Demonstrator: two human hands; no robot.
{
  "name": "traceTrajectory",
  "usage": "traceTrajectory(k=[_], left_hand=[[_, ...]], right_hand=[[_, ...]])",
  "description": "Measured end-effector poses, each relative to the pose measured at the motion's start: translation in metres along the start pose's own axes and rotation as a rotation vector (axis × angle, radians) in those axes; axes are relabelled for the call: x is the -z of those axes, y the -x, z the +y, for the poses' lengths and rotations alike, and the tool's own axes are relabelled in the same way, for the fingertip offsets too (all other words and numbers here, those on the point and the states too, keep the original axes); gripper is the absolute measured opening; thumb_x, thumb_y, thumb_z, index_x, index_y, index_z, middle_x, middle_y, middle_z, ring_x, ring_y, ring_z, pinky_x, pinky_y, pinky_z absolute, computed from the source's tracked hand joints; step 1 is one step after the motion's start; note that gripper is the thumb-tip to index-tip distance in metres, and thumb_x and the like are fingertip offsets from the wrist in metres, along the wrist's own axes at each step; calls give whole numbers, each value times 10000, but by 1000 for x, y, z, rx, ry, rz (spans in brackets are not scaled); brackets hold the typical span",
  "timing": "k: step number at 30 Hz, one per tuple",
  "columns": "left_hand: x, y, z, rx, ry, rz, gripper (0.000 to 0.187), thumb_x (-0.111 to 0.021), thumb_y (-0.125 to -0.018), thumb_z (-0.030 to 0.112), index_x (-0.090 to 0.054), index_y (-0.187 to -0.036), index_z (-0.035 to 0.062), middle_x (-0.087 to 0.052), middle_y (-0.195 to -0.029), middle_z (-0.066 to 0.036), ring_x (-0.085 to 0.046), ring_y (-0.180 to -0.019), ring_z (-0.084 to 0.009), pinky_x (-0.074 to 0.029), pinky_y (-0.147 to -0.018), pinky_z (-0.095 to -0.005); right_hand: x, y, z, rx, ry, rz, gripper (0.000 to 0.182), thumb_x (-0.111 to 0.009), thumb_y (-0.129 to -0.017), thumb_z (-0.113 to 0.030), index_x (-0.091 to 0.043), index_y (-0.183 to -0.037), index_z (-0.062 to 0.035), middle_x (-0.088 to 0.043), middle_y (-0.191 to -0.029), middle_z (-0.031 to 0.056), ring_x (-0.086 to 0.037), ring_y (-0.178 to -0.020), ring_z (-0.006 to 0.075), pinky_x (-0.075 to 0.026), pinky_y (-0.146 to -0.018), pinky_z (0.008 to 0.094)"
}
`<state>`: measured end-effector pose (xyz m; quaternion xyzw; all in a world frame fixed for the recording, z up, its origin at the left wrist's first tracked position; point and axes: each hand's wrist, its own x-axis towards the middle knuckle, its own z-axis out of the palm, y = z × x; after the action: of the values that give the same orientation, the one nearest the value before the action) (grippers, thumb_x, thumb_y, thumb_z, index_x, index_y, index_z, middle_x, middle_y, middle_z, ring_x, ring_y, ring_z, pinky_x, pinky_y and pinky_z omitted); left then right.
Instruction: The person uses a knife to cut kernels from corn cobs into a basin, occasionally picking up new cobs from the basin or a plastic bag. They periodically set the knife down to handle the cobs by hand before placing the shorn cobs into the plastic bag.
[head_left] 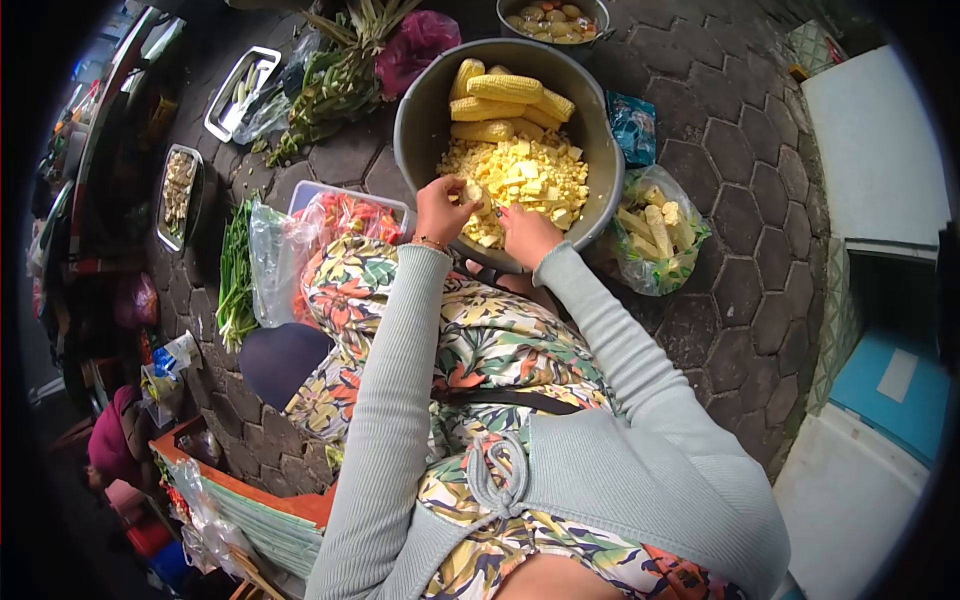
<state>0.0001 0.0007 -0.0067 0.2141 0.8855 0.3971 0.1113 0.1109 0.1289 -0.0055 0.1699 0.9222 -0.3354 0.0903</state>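
Note:
Above the near side of a big grey basin (404, 150), both hands are close together. My left hand (443, 210) is closed around a short piece of corn cob (473, 190). My right hand (531, 236) is closed on what looks like a small knife (502, 212); just a bit of red shows and its blade is hard to make out. Beneath them lies a heap of cut corn kernels (540, 180), some in slabs. Several whole peeled corn cobs (505, 88) rest at the basin's far side.
Right of the basin sits a plastic bag of stripped cobs (655, 225), near a teal packet (630, 128). To the left are a tub of red chillies (345, 215), green onions (236, 275) and corn husks (335, 100). A metal pot (555, 22) with potato-like pieces stands beyond.

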Motion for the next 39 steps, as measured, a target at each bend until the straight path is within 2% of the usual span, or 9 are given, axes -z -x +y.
traceTrajectory(k=[9, 11, 15, 18, 20, 28, 33, 36, 39], left_hand=[[1, 1, -5, -19, 70, 23, 361, -745, -611, 107, -617, -924, -21, -642, -822, -129, -627, -755, -175, -499, -681, -264], [-6, 0, -6, -28, 115, -6, 361, -744, -612, 105, -616, -926, -20, -641, -820, -127, -626, -754, -174, -498, -681, -262], [-2, 3, -12, -86, 15, -18, 371, -748, -604, 113, -618, -930, -9, -638, -804, -120, -621, -743, -172, -493, -676, -265], [0, 3, -8, -74, 43, -18, 384, -751, -598, 125, -618, -937, 3, -636, -784, -114, -618, -726, -172, -489, -664, -274], [2, 3, -5, 29, 7, -46, 358, -734, -589, 127, -617, -910, 19, -623, -809, -148, -616, -742, -243, -480, -660, -323], [8, 8, 12, -33, -301, 6, 425, -733, -551, 248, -635, -908, 39, -628, -784, -142, -615, -723, -267, -483, -674, -335], [5, 7, 11, -80, -279, 25, 400, -718, -526, 225, -644, -874, 42, -623, -805, -161, -609, -757, -294, -483, -704, -350], [2, 6, 12, -28, -224, -55, 364, -702, -530, 236, -641, -830, 39, -618, -812, -171, -591, -788, -323, -471, -728, -369], [3, 9, 11, -47, -208, -48, 365, -711, -517, 221, -635, -824, 39, -614, -822, -176, -588, -795, -324, -469, -722, -365]], right_hand=[[9, 16, 0, 72, 29, -127, 272, -422, -858, -209, -551, -963, 6, -601, -850, 221, -582, -815, 362, -464, -718, 436], [-19, -8, 19, -37, 18, -171, 284, -431, -852, -220, -569, -988, -13, -592, -936, 211, -570, -888, 349, -460, -759, 413], [-39, -49, 26, -48, 5, -245, 288, -446, -850, -226, -583, -907, 21, -596, -856, 238, -580, -790, 387, -461, -711, 436], [-33, -48, 22, -157, 128, -361, 303, -458, -830, -259, -575, -1028, -61, -583, -1015, 188, -572, -926, 312, -453, -800, 385], [-35, -49, 21, -108, 120, -322, 308, -457, -833, -248, -593, -926, 13, -599, -907, 222, -580, -854, 354, -459, -756, 410], [-43, -57, 13, -156, 209, -381, 350, -476, -785, -237, -580, -1046, -28, -575, -1050, 191, -564, -971, 299, -453, -830, 364], [-75, -58, 30, -156, 356, -364, 326, -509, -764, -235, -616, -1002, -39, -582, -1054, 170, -578, -958, 280, -461, -821, 365], [-46, -49, 7, -238, 290, -432, 324, -539, -746, -245, -629, -987, -47, -579, -1066, 167, -578, -963, 287, -471, -811, 360], [-45, -54, 0, -139, 409, -498, 331, -556, -732, -239, -626, -992, -47, -581, -1066, 164, -574, -975, 293, -475, -807, 365]])
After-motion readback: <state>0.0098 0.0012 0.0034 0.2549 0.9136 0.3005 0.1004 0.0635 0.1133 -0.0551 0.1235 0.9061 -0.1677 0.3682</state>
